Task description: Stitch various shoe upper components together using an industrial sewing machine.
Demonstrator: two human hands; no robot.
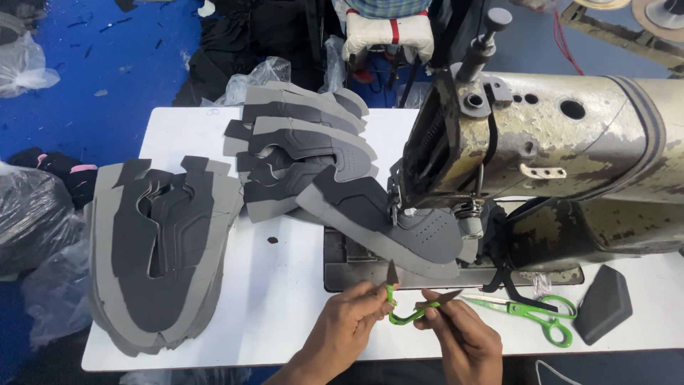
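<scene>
I see left hand [347, 321] pinching one blade arm of green thread snips [404, 311]; right hand [456, 329] pinching other arm. Snips held between both hands, just above bench [285, 299] front edge. Beyond snips: grey shoe-upper piece [399, 222] under sewing machine [541, 150] needle. Green scissors [531, 314] lie right of right hand. Stacked grey uppers [160, 249] far left, well apart.

Bright, even overhead light, soft shadows, sharp centre, slight wide-angle bending at edges.
</scene>
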